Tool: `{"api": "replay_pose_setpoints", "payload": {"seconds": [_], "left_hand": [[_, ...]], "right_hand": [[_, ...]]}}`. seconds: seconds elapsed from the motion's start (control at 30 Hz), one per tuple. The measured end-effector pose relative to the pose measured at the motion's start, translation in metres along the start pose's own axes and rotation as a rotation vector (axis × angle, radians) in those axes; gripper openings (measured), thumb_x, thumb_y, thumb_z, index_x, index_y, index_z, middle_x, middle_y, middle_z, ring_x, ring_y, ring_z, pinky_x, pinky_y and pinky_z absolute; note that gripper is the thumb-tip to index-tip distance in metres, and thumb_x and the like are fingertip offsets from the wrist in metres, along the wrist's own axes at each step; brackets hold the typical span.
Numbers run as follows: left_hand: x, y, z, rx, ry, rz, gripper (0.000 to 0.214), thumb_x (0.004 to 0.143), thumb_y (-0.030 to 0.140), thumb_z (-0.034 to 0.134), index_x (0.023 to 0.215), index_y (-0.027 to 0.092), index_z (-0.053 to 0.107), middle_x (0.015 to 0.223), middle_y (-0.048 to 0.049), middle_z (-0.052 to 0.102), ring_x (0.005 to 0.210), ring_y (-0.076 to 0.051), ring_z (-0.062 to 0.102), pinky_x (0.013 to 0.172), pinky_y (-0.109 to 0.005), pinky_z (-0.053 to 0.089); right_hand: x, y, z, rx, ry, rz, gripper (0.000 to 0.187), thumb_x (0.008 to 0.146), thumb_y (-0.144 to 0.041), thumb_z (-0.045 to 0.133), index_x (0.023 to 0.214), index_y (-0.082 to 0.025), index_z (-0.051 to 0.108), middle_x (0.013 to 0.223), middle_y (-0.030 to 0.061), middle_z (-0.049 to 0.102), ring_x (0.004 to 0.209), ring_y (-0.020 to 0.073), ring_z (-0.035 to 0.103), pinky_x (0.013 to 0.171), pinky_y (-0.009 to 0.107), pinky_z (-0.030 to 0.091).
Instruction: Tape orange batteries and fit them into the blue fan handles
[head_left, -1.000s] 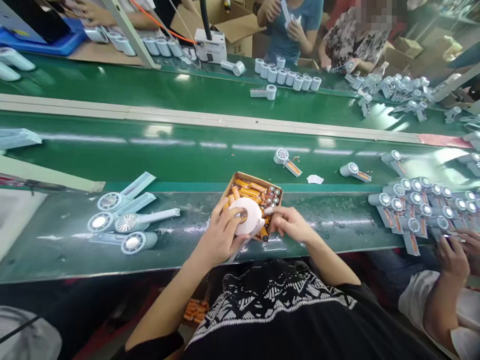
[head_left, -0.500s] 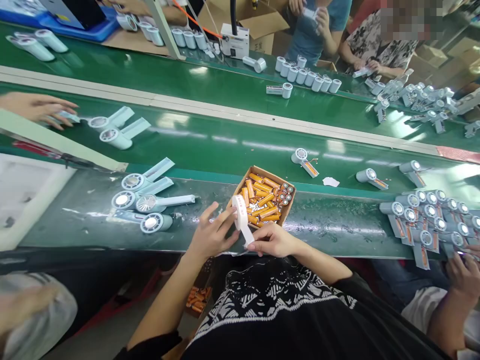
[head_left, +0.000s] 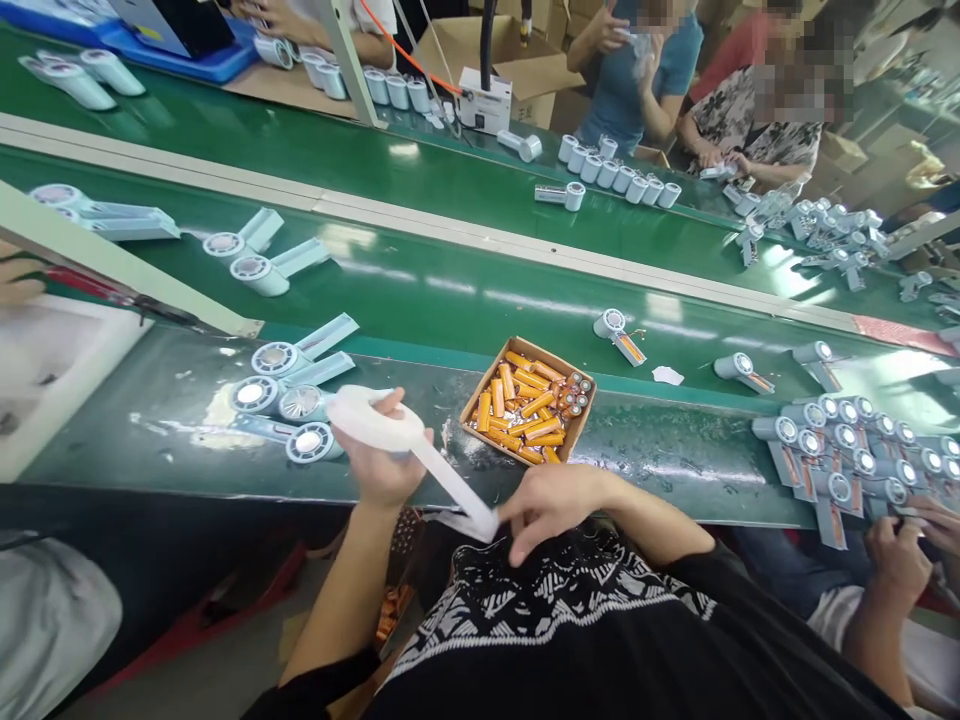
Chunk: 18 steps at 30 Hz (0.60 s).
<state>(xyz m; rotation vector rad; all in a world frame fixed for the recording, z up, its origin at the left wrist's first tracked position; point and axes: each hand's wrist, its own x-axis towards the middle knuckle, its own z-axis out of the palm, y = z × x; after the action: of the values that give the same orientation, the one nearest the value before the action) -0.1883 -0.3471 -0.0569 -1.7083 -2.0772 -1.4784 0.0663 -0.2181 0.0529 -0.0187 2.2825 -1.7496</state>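
Note:
My left hand (head_left: 382, 462) grips a white roll of tape (head_left: 365, 418), held flat above the near green shelf. A strip of tape (head_left: 450, 482) runs from the roll down to my right hand (head_left: 551, 503), which pinches its free end near my chest. Just beyond my hands stands a small cardboard box (head_left: 574, 440) of several orange batteries (head_left: 521, 404). Left of the roll lies a cluster of pale blue handheld fans (head_left: 289, 392).
A green conveyor belt (head_left: 465, 300) carries single fans (head_left: 617, 330). More fans are heaped at right (head_left: 847, 450), where another person's hand (head_left: 896, 560) works. Other people stand across the far belt (head_left: 637, 60). A white tray (head_left: 45, 370) sits at left.
My left hand swung the roll left and laid it flat; my right hand drew the tape's end down toward my chest, lengthening the strip. The view shifted slightly.

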Motion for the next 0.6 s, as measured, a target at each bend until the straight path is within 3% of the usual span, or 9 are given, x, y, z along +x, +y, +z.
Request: {"api": "replay_pose_setpoints", "payload": {"seconds": [0.07,0.13,0.17,0.2,0.27,0.33,0.4,0.47,0.6], "left_hand": [[0.009,0.009,-0.012,-0.03,0.131,0.03,0.043,0.09,0.03,0.075,0.129,0.022,0.06,0.134,-0.0172,0.07,0.133,-0.037,0.059,0.116,-0.064,0.045],[0.015,0.028,-0.016,-0.08,0.11,0.057,0.045,0.091,0.028,0.074,0.133,0.023,0.06,0.135,-0.0147,0.07,0.132,-0.035,0.06,0.112,-0.06,0.051],[0.017,0.039,-0.015,-0.1,0.073,0.075,0.043,0.092,0.027,0.073,0.133,0.024,0.061,0.135,-0.0137,0.071,0.132,-0.035,0.061,0.113,-0.06,0.052],[0.018,0.049,-0.012,-0.108,0.034,0.1,0.042,0.093,0.027,0.072,0.133,0.024,0.062,0.134,-0.013,0.072,0.132,-0.035,0.061,0.115,-0.062,0.05],[0.02,0.065,-0.002,-0.102,-0.042,0.175,0.039,0.094,0.027,0.068,0.133,0.023,0.063,0.132,-0.0124,0.073,0.128,-0.036,0.064,0.12,-0.067,0.044],[0.021,0.073,0.006,-0.084,-0.126,0.246,0.037,0.096,0.025,0.063,0.133,0.021,0.064,0.129,-0.0124,0.074,0.121,-0.035,0.068,0.124,-0.071,0.039],[0.02,0.075,0.012,-0.044,-0.191,0.259,0.033,0.096,0.023,0.061,0.129,0.019,0.066,0.122,-0.0126,0.075,0.118,-0.035,0.069,0.124,-0.072,0.038],[0.018,0.075,0.016,0.025,-0.23,0.236,0.031,0.094,0.021,0.064,0.124,0.017,0.068,0.116,-0.0127,0.076,0.124,-0.037,0.066,0.123,-0.072,0.04],[0.012,0.08,0.02,0.152,-0.268,0.197,0.041,0.091,0.015,0.067,0.131,0.017,0.07,0.12,-0.0138,0.075,0.146,-0.045,0.049,0.119,-0.073,0.045]], "right_hand": [[0.004,0.002,-0.028,-0.274,0.233,0.258,0.037,0.106,-0.051,0.062,0.121,-0.021,0.077,0.097,0.0048,0.083,0.083,0.0173,0.077,0.075,0.024,0.054],[0.016,0.01,-0.056,-0.586,0.598,0.531,0.035,0.11,-0.043,0.055,0.13,-0.019,0.071,0.114,0.0105,0.082,0.1,0.0223,0.076,0.087,0.03,0.055],[0.024,0.015,-0.068,-0.723,0.708,0.643,0.036,0.111,-0.04,0.053,0.133,-0.016,0.069,0.121,0.0142,0.08,0.109,0.0254,0.074,0.091,0.032,0.055],[0.032,0.021,-0.078,-0.832,0.743,0.728,0.037,0.11,-0.037,0.053,0.135,-0.014,0.067,0.124,0.0172,0.078,0.115,0.0283,0.072,0.093,0.034,0.054],[0.046,0.033,-0.092,-0.951,0.679,0.807,0.036,0.11,-0.035,0.052,0.133,-0.012,0.068,0.122,0.0198,0.078,0.12,0.0313,0.07,0.093,0.036,0.055],[0.049,0.041,-0.098,-0.967,0.627,0.826,0.033,0.11,-0.034,0.05,0.124,-0.014,0.073,0.116,0.0185,0.079,0.114,0.0307,0.072,0.09,0.036,0.056],[0.042,0.044,-0.098,-0.942,0.684,0.806,0.031,0.11,-0.034,0.051,0.117,-0.017,0.076,0.114,0.0166,0.08,0.109,0.0295,0.074,0.089,0.036,0.057],[0.026,0.043,-0.092,-0.875,0.851,0.698,0.026,0.106,-0.035,0.059,0.113,-0.019,0.079,0.114,0.0147,0.081,0.111,0.0281,0.074,0.094,0.036,0.057],[-0.004,0.036,-0.062,-0.54,1.264,0.251,0.023,0.099,-0.038,0.07,0.109,-0.022,0.081,0.111,0.0097,0.084,0.098,0.0226,0.078,0.091,0.034,0.062]]}}
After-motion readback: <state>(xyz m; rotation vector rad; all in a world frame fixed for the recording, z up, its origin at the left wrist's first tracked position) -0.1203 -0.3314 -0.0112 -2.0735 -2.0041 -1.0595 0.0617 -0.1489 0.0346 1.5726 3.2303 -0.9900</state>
